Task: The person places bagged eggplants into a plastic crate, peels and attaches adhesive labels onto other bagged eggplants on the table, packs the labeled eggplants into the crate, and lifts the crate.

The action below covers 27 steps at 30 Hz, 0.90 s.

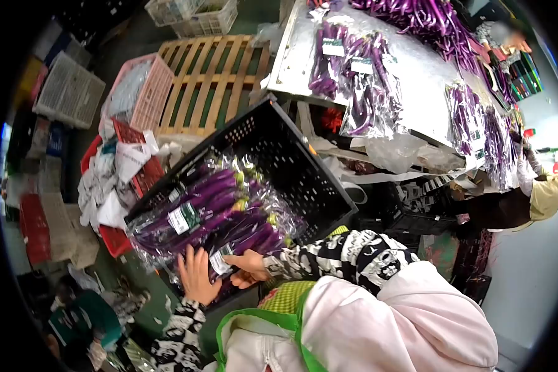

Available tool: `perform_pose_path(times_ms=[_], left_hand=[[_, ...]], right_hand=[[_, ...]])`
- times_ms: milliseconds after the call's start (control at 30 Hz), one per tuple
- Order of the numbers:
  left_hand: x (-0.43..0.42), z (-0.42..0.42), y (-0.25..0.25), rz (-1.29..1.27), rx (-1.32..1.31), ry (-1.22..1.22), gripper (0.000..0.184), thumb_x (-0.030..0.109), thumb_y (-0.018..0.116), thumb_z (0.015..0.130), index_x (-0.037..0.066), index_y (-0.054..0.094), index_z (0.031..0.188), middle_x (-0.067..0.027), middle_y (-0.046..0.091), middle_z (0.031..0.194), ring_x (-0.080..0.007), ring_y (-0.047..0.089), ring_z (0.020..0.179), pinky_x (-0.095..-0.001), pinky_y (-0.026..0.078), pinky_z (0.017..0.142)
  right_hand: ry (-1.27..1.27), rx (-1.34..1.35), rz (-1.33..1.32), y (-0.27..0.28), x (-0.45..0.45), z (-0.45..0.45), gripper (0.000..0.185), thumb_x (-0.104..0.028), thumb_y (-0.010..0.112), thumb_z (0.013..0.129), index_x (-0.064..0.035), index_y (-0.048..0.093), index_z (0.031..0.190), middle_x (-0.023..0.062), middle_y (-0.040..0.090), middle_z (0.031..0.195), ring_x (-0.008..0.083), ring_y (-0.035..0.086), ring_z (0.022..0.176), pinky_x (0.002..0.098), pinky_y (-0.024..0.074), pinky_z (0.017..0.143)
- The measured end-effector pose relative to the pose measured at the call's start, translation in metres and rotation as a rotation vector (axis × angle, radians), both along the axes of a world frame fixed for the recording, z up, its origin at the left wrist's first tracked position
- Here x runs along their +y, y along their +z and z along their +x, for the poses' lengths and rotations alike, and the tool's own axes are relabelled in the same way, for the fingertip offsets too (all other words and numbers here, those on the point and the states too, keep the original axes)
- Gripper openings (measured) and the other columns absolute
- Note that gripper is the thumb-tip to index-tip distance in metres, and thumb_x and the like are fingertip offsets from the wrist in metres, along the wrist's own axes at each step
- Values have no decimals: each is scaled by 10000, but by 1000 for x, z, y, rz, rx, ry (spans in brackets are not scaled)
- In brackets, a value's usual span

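Observation:
Clear bags of long purple eggplants (214, 198) lie in a tilted black plastic crate (291, 146), white-and-green labels facing up. At the crate's near side is another bag of eggplants (248, 232) with a white label (219, 263). My left hand (197, 277) rests on this bag at the left of the label, fingers spread. From the right, my right hand (248, 266) has a finger stretched to the label's edge and its other fingers curled in against the bag. The undersides of both hands are hidden.
More bagged eggplants (369, 80) lie on the pale table (415, 80), with a loose heap (418, 18) behind. A wooden pallet (208, 80), pink crate (142, 90) and red crate (115, 239) are beyond and left. One person (84, 322) is lower left; others are at right.

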<state>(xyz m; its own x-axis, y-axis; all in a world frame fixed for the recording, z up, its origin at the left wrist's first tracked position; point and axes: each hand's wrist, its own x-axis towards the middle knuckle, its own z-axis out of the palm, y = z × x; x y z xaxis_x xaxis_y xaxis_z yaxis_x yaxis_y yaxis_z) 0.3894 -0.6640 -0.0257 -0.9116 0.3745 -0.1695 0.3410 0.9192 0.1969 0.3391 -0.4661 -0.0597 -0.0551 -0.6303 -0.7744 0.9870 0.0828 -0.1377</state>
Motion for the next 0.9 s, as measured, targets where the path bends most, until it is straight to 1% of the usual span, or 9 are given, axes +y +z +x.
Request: perform_pose_path(times_ms=[200,333,433,500,600,700,767,833,900], left_hand=[[-9,22,-36,63,105,110,834,193,743,574,-29,367,1284,-191,423,1322,-395,281,1334,-590,135,1095],[-8,20,-34,38,85,94,807,210,718,596,-46,377,1282,-197,429,1317,-384,290,1328,-571,168,1096],[-6,20,-28,-25,12,113,780,207,705,630,-64,374,1283,-213,414,1335,-385,293,1324,-564,175,1092],[4,21,-15,9,49,139,741,182,691,654,-66,376,1277,-210,423,1323,-385,333,1292,-552,190,1084],[73,-11,36,175,181,189,552,79,656,688,-41,471,1194,-219,486,1193,-384,457,1128,-511,319,987],[154,-88,50,489,262,281,489,-20,621,718,-48,474,1184,-208,501,1165,-386,486,1085,-423,388,944],[197,-158,47,627,160,349,454,-17,626,783,-7,469,1208,-138,516,1183,-238,527,1080,-343,421,929],[242,-237,35,848,22,372,431,26,634,829,0,458,1221,-128,543,1200,-228,541,1121,-335,432,940],[287,-316,31,985,-106,365,449,68,648,837,-4,448,1233,-144,559,1159,-232,564,1078,-343,465,885]], right_hand=[[131,188,-128,5,59,-16,310,-280,583,906,26,565,956,117,636,793,193,632,683,327,545,605],[170,499,-8,30,110,-44,319,-318,555,922,-11,566,1007,93,634,876,172,639,739,302,541,645],[-52,1073,232,79,194,-97,279,-262,587,897,0,600,992,81,602,918,165,625,792,302,523,690],[-104,1394,743,95,260,-141,259,-225,591,885,-1,596,1014,111,585,958,188,593,890,349,503,776],[-600,1386,1113,58,376,-225,382,-224,615,877,65,516,1107,196,581,1069,226,601,919,361,495,838],[-533,1223,1495,47,449,-301,850,-389,739,747,121,335,1294,288,494,1230,341,524,1131,379,445,945],[-572,1116,1386,29,464,-338,906,-473,754,684,109,370,1262,293,502,1214,378,515,1135,392,415,981],[-256,1008,1347,27,460,-354,950,-489,777,647,111,363,1257,295,496,1229,380,504,1154,399,411,988],[-246,1081,1430,15,462,-358,944,-479,779,648,128,357,1234,288,537,1183,360,551,1103,385,449,948]])
